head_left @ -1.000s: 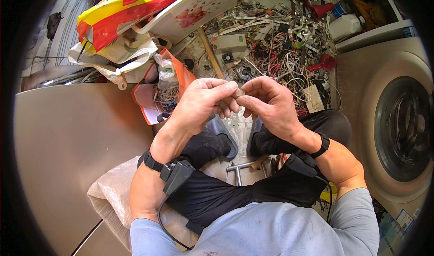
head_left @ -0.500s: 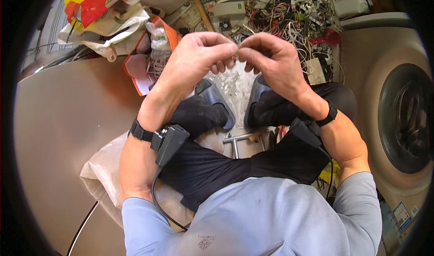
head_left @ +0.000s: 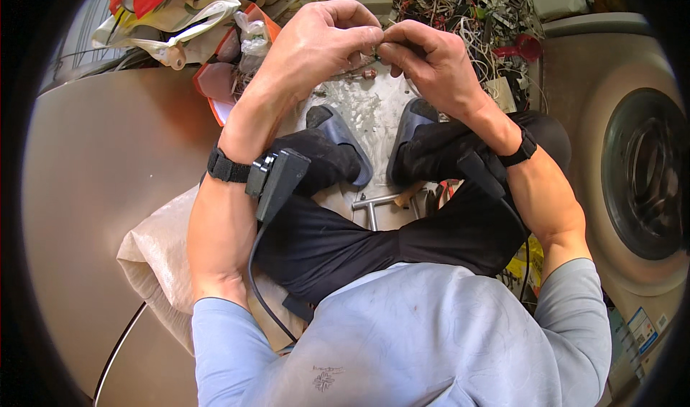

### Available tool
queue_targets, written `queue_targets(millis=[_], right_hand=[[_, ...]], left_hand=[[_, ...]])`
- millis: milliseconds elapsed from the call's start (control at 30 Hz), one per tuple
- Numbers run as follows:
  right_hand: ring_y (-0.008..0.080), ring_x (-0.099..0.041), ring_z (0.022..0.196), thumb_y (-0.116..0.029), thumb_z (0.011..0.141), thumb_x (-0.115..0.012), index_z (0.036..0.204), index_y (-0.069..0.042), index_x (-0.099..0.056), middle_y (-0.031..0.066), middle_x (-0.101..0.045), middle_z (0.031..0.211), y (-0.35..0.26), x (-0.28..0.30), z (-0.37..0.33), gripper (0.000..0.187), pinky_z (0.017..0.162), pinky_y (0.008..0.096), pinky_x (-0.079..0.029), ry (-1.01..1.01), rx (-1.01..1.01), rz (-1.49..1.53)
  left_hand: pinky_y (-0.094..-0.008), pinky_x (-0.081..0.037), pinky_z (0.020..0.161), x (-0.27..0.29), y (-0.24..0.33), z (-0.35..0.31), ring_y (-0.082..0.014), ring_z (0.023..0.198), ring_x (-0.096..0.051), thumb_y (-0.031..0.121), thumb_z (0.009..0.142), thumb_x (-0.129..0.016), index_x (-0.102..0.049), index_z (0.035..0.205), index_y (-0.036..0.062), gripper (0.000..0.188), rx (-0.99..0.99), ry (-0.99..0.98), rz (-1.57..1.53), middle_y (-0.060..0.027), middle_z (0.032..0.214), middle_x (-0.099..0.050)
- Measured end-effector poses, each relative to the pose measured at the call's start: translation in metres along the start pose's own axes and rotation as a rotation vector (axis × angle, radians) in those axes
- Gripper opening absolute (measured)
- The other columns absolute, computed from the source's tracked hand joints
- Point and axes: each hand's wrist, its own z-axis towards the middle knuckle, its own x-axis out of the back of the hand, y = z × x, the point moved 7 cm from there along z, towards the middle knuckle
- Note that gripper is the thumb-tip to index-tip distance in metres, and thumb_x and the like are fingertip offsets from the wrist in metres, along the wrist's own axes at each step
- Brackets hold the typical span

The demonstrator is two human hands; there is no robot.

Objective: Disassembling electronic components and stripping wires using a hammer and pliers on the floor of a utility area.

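My left hand and my right hand meet in front of me, above the floor beyond my feet. Each has thumb and index finger pinched together, and the fingertips of the two hands almost touch. Whatever lies between them is too small and too covered by the fingers to name. Just below the fingertips, a small reddish-brown piece shows against the pale, scuffed floor. Both wrists carry black straps with dark box-shaped devices.
Beyond my hands spreads a heap of wires and metal strips, with a red plastic cup at its edge. A washing machine flanks me on the right, a large brownish panel on the left. Between my legs lies a T-shaped metal tool.
Both hands have shifted upward in the picture, still pinched tip to tip. The reddish-brown piece below them now shows more plainly. The whole view has tilted slightly.
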Motion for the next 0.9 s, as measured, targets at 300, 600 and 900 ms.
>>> queue_targets(millis=[300,600,900], right_hand=[[0.0286,-0.074,0.086,-0.019,0.094,-0.073,0.112,-0.002,-0.073,0.0143,-0.076,0.096,0.158,-0.078,-0.028,0.024,0.077,0.0384,-0.058,-0.46,-0.284,-0.343],[0.0454,-0.071,0.093,-0.012,0.083,-0.057,0.091,-0.004,-0.074,0.0248,-0.074,0.093,0.294,-0.225,-0.148,0.02,0.084,0.0521,-0.056,-0.715,-0.47,-0.577],[0.0428,-0.072,0.093,-0.011,0.09,-0.052,0.138,-0.016,-0.059,0.0223,-0.074,0.098,0.293,-0.252,-0.156,0.048,0.079,0.0506,-0.057,-0.902,-0.336,-0.616]], left_hand=[[-0.0286,-0.053,0.069,0.056,0.02,-0.003,-0.014,0.074,-0.066,0.008,0.091,-0.066,-0.07,0.093,-0.0029,0.012,-0.166,0.358,0.243,-0.0086,0.08,-0.072],[-0.0305,-0.054,0.068,0.102,0.017,-0.028,-0.0159,0.073,-0.068,0.004,0.088,-0.067,-0.072,0.094,-0.004,0.011,-0.232,0.578,0.458,-0.0108,0.08,-0.072],[-0.0279,-0.049,0.064,0.099,0.017,-0.027,-0.0108,0.067,-0.062,0.002,0.09,-0.069,-0.071,0.091,-0.003,0.006,-0.132,0.662,0.505,-0.0047,0.073,-0.067]])
